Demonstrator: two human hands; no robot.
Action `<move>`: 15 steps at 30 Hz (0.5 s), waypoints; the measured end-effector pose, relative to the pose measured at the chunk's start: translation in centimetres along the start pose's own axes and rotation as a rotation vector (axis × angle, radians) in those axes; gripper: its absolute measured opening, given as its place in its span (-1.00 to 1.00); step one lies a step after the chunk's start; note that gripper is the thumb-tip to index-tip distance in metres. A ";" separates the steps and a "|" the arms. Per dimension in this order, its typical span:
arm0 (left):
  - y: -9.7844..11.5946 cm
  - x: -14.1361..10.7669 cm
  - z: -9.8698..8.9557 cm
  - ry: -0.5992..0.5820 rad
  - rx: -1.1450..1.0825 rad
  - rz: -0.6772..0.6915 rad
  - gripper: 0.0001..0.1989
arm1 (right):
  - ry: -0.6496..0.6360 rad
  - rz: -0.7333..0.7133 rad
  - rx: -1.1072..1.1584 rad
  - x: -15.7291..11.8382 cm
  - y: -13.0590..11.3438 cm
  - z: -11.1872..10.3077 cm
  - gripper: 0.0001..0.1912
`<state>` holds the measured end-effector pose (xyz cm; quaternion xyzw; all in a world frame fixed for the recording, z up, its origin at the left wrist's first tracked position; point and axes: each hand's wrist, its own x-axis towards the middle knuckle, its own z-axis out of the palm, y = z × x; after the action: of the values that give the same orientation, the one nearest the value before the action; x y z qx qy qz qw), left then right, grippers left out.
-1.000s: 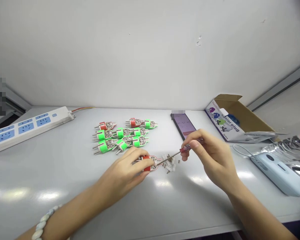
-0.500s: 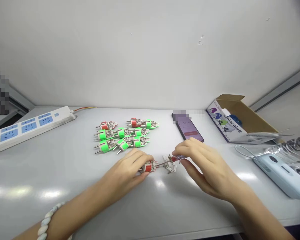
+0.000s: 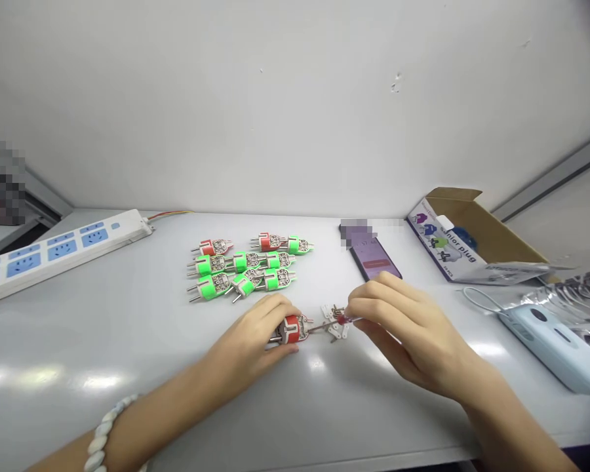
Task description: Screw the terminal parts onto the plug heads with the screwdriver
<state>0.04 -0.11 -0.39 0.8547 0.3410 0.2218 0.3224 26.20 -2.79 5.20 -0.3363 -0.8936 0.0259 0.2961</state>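
My left hand [image 3: 258,337] holds a red and white plug [image 3: 292,329] between thumb and fingers, its pins pointing left. My right hand [image 3: 408,321] is closed on a screwdriver [image 3: 342,320] with a red collar; its thin shaft reaches left to the cord end of the plug. Under and beside the shaft lie small white clamp pieces and screws [image 3: 335,329]. Several green plugs [image 3: 246,261] and a few red ones, with their insides showing, lie in rows behind my left hand.
A white power strip [image 3: 78,246] lies at the left. Behind my right hand is a phone [image 3: 371,252]. At the right stand an open carton [image 3: 452,242], a light blue device with a cord loop [image 3: 553,344] and clear plastic packaging [image 3: 565,295].
My left thumb and fingers have spread slightly around the red plug, showing more of it. The screwdriver's handle end has dipped a little with my right hand.
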 end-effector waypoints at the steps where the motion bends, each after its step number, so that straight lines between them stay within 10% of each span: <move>1: 0.0 0.0 0.1 0.004 -0.009 0.000 -0.75 | -0.003 -0.011 0.001 -0.1 -0.1 0.0 -0.73; 15: -0.1 0.0 0.3 0.056 0.028 0.055 -0.84 | 0.111 -0.037 -0.134 -0.1 -0.6 0.8 -0.83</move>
<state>0.14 -0.17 -0.69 0.8617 0.3295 0.2494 0.2946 25.42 -3.22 4.61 -0.3398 -0.8816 -0.0582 0.3224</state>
